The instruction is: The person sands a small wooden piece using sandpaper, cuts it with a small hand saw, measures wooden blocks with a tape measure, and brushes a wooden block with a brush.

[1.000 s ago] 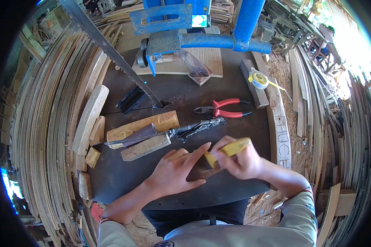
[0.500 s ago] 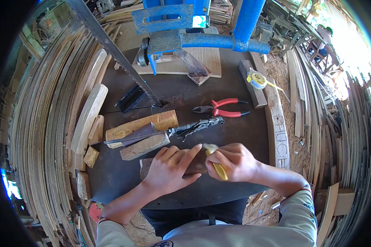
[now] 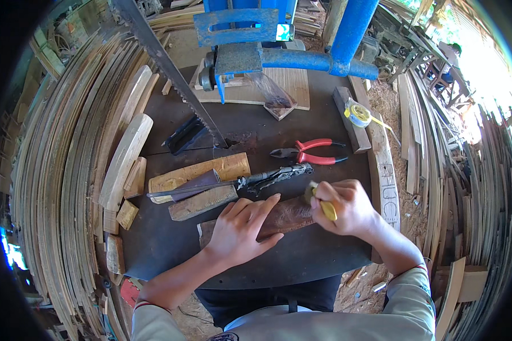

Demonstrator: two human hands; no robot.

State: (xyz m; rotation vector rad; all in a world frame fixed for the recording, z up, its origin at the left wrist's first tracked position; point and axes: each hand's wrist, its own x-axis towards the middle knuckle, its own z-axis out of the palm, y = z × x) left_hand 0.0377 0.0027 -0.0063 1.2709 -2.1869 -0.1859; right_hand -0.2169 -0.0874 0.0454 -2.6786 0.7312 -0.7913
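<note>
A brown wooden block (image 3: 288,216) lies along the near part of the dark table (image 3: 301,253). My left hand (image 3: 236,233) rests over its left part, fingers stretched out and thumb spread apart toward the near edge. At the block's right end, my right hand (image 3: 348,207) is closed round a small brush (image 3: 327,210) with a yellow handle; its bristles touch or nearly touch the wood there. My right hand hides part of the brush and the block's end.
Beyond lie wooden blocks (image 3: 203,203), a thin dark rod tool with a wrapped handle (image 3: 276,177), red-handled pliers (image 3: 318,160) and a yellow tape measure (image 3: 358,113). A toothed saw blade (image 3: 182,85) meets the table below a blue machine frame (image 3: 296,58). Wood strips (image 3: 68,170) line the left.
My right hand has moved right with the brush, uncovering more of the block's surface. My left hand stays on the wood. The whole view has shifted slightly.
</note>
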